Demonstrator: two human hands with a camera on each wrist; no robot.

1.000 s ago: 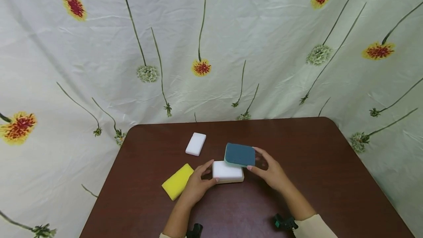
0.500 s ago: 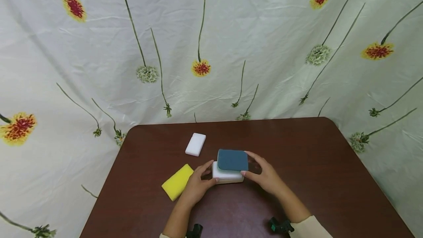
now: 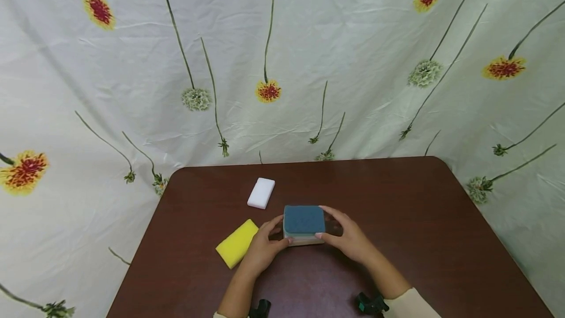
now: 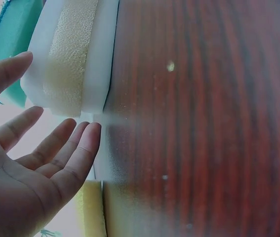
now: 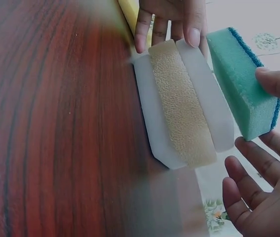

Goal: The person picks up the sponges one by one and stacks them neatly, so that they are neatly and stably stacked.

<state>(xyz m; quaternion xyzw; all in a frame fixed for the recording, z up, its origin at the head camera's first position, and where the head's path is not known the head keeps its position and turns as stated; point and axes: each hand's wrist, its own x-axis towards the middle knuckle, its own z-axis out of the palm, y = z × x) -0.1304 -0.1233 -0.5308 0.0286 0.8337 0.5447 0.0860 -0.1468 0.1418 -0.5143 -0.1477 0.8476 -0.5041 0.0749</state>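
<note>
My right hand (image 3: 353,240) pinches a green scrub sponge (image 5: 231,81) with a blue scouring side by its right end, thumb in front and fingers behind. The scouring side faces up. Under it lies a stack: a white sponge (image 5: 206,96) on top, a beige porous sponge (image 5: 180,103) in the middle and another white sponge (image 5: 154,111) on the table. A narrow gap shows between the green sponge and the stack in the right wrist view. With thumb and forefinger at its left corners, my left hand (image 3: 264,245) holds the upper white sponge.
A yellow sponge (image 3: 237,243) lies left of the stack, partly behind the left hand. Farther back sits a separate white sponge (image 3: 261,193). The brown table (image 3: 375,185) meets a flower-printed cloth (image 3: 353,63) at its far edge.
My right hand has carried the green sponge left and down, from beyond the stack's right corner to squarely over it. The left hand has stayed in place.
</note>
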